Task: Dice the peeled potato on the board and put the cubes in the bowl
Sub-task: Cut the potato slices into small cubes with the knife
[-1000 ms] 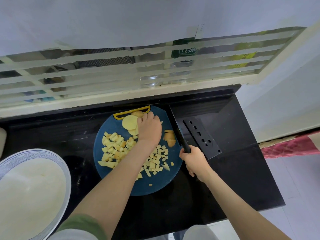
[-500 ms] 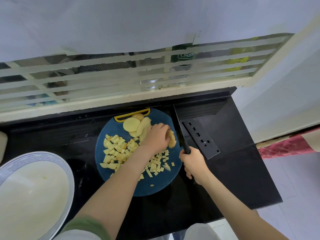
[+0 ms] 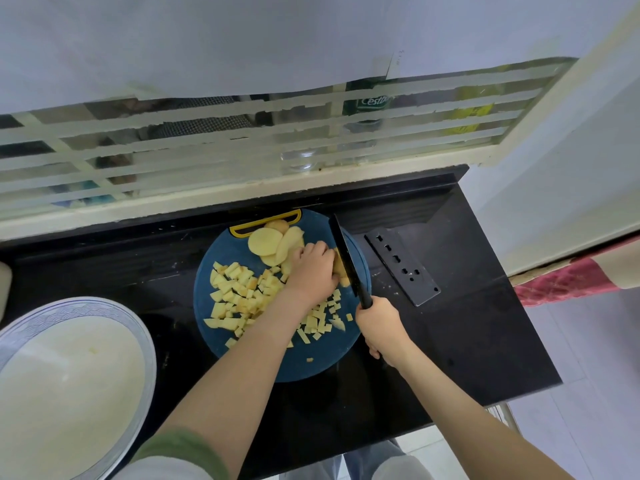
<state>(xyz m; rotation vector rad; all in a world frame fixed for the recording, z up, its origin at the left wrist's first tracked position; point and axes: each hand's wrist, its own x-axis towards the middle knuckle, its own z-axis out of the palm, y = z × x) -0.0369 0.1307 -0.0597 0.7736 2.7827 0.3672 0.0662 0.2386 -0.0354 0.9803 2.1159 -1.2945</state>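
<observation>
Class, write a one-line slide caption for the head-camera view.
Left hand steadies potato slices on the blue board while the right hand holds a black knife beside them.

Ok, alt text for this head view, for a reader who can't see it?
From above, a person's left hand holds a potato piece on a round blue board while the right hand grips a black knife, blade beside it. Cubes and slices lie on the board; a white bowl sits left on the black counter.
</observation>
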